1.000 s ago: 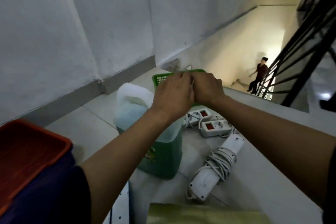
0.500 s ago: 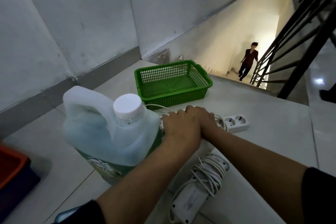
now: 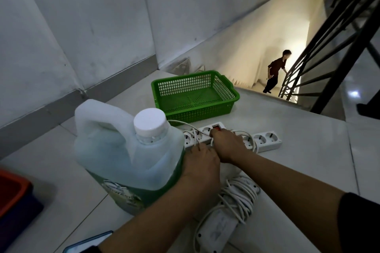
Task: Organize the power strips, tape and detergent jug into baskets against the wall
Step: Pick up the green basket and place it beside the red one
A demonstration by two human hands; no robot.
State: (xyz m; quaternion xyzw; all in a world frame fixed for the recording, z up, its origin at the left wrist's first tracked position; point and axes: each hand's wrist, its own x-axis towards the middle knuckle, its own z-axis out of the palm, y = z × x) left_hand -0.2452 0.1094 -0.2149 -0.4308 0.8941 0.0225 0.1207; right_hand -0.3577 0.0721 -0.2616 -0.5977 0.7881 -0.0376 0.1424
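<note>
A translucent detergent jug with a white cap and green liquid stands on the tiled landing at the left. Beyond it sits a green mesh basket with nothing in it. Two white power strips with a red switch lie side by side between jug and basket, cords looped over them. My left hand and my right hand rest on these strips, fingers closed around strip and cord. A third power strip wrapped in its cord lies nearer me. I see no tape.
An orange basket on a dark one pokes in at the lower left. A grey wall with skirting runs along the left. Stairs drop behind the green basket, where a person stands by the black railing. A blue-edged flat object lies at the bottom.
My hands came down from the green basket's rim to the power strips on the floor. The view has dropped and closed in, so the basket now shows in full.
</note>
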